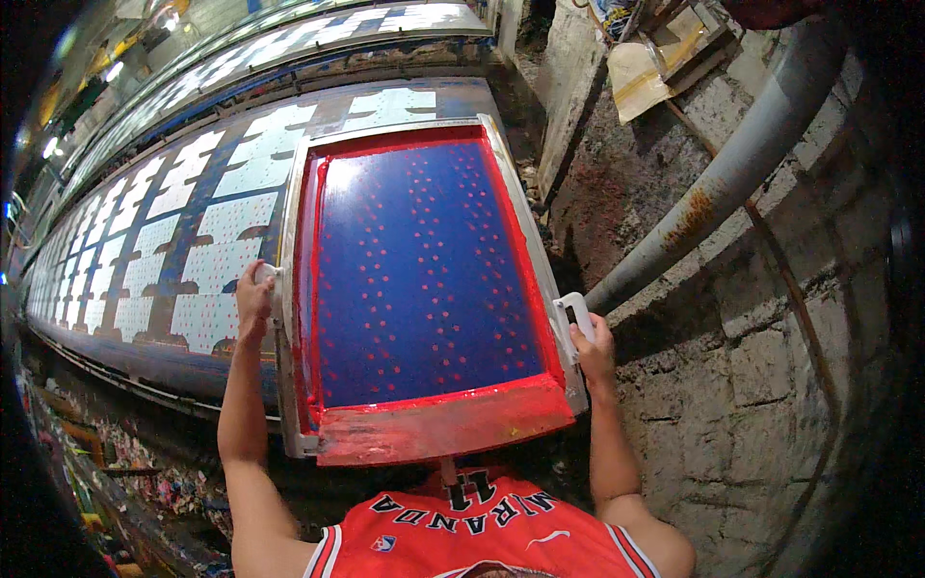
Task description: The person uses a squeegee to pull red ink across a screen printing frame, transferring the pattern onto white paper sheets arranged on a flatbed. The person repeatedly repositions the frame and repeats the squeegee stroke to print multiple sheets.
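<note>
A screen-printing frame (501,144) with a light metal border reaches out in front of me. Its blue mesh (395,279) carries rows of small reddish dots, and wet red ink lines the inner edges. My left hand (253,301) is closed around a white handle (269,275) on the left side of the frame. On the right side, my right hand (595,354) grips a second white handle (576,313). Across the near end of the frame lies a wide squeegee (443,430), smeared with red; neither hand touches it.
Left of the frame runs a long printing table (207,164) bearing rows of pale cut fabric pieces (231,217) with red dots. Another such table (385,21) lies beyond. A thick grey pipe (723,183) slants along the rough block wall (732,385) at right.
</note>
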`<state>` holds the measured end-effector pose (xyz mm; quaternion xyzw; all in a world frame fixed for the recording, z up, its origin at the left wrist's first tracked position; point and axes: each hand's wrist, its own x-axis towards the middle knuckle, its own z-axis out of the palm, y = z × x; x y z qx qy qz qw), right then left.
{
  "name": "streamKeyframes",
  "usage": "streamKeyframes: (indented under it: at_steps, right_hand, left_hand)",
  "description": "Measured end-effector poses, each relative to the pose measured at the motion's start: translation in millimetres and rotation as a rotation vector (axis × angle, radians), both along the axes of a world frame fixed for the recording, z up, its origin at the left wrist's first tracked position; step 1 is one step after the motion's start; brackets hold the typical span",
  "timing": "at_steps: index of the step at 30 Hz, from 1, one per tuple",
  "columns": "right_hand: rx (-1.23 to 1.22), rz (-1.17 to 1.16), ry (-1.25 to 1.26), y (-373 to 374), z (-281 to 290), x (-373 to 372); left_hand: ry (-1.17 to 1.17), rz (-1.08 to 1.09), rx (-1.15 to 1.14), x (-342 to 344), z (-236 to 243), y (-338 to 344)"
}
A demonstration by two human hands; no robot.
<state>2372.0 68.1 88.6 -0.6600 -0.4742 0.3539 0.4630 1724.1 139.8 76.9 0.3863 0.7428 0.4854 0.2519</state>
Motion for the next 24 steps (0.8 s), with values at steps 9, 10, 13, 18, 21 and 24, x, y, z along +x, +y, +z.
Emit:
streamKeyframes:
  at_steps: [9,10,13,18,21,24]
  right_hand:
    - [-0.060,-0.074,0.054,-25,-18,25]
    - [-0.047,-0.082,0.053,-24,-17,26]
    - [-0.024,-0.107,0.058,-23,-14,31]
    - [-0.033,-0.117,0.095,0,-1,57]
    - [-0.037,-0.080,0.059,28,3,88]
    - [-0.027,-0.059,0.136,65,-2,127]
  left_hand:
    - [0.025,-0.161,0.090,37,3,16]
    - [0.005,-0.167,0.113,39,3,18]
    - [-0.056,-0.148,0.040,47,5,22]
    - [0.003,-0.136,0.116,69,11,28]
    - [0.072,-0.131,0.158,93,13,31]
    - [0.080,-0.072,0.161,136,13,30]
